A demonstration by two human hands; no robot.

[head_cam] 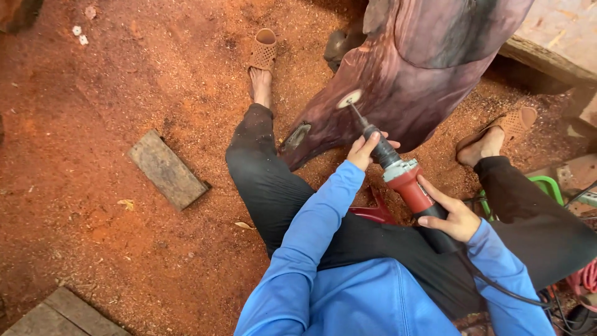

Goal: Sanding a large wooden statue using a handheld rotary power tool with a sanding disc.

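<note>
At the far left the ground (81,186) is covered in reddish sawdust, with two small white scraps (79,34) near the top edge and the corner of a grey wooden board (59,314) at the bottom. A little further right a flat grey wooden block (166,168) lies on the sawdust, well apart from the person. Next comes the person's left leg in dark trousers, stretched forward, its bare heel lifted out of a tan perforated sandal (263,50). Between the two legs stands a large, smooth carved piece of dark purplish wood (410,74), leaning up and away to the top right. The left hand (367,149), at the end of a blue sleeve, has its fingers curled closed around the dark front neck of a power grinder (407,180), just behind the thin shaft. At the tip of that shaft a small pale sanding disc (349,99) lies against the wood's surface. The right hand (451,218) is wrapped closed around the red and black body of the grinder further back, index finger lying along it, with a black cord (497,286) trailing off toward the lower right. Beyond it, the right foot rests in a matching sandal (516,121), and a green frame (550,186) and coiled red cable (584,277) sit at the right edge.
</note>
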